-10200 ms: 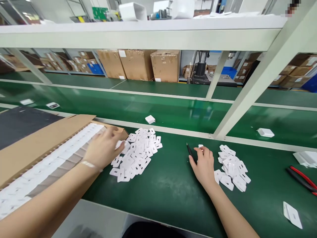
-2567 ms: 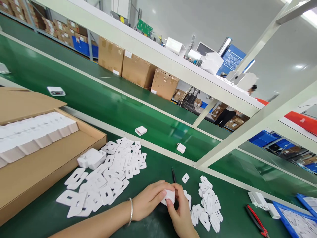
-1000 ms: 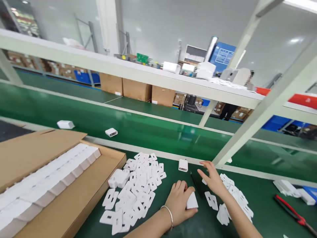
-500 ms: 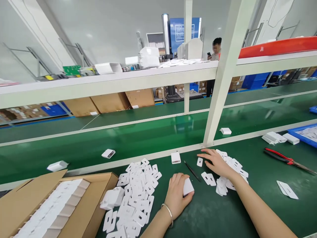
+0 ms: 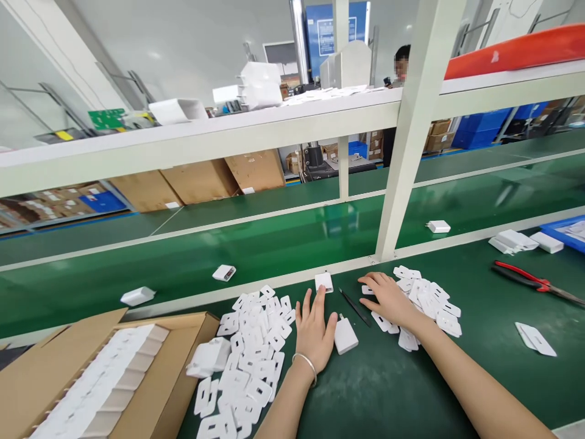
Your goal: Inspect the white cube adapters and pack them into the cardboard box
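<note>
My left hand (image 5: 315, 332) has its fingers spread, their tips at the near edge of a small white adapter (image 5: 324, 281). Just right of its thumb, a second white adapter (image 5: 346, 336) lies on the green work surface (image 5: 365, 390). Fingers apart, my right hand (image 5: 386, 300) reaches over a few white plates at the left edge of a pile of white slotted plates (image 5: 427, 296). Black tweezers (image 5: 354, 306) lie between the hands. A larger heap of the same plates (image 5: 251, 353) spreads left of my left hand.
An open cardboard box (image 5: 183, 360) with white units stands at left. Red-handled pliers (image 5: 539, 284) and a blue tray (image 5: 567, 235) are at right. Adapters sit on the green belt (image 5: 283, 244) behind a metal post (image 5: 402, 140). A person (image 5: 401, 67) stands far back.
My left hand has let go of the adapter and moved forward with fingers spread. My right hand has shifted slightly left. The adapters on the belt have moved right.
</note>
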{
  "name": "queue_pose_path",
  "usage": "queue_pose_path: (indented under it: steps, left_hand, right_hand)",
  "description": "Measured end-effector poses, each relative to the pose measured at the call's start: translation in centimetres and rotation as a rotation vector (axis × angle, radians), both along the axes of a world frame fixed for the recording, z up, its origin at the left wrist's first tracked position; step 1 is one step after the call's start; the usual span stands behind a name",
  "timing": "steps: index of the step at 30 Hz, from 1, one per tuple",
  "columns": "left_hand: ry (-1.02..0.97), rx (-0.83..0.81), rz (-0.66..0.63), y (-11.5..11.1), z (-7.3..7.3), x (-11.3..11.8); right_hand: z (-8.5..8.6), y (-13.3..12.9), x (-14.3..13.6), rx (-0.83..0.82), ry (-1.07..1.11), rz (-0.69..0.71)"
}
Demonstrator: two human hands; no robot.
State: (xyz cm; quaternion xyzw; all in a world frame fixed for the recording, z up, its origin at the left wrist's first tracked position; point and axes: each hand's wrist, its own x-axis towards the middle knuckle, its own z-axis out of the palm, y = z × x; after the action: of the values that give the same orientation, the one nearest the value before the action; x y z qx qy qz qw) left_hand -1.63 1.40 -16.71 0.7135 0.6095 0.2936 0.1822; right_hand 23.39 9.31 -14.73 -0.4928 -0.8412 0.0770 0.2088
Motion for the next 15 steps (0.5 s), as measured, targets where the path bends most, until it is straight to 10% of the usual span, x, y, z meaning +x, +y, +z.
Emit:
queue_pose_path:
  steps: [15]
  left_hand:
    - [-0.113, -0.076, -0.043, -0.8, 0.8, -2.1]
  right_hand:
    - [0.5, 0.4, 1.9, -0.045, 0.001, 0.005]
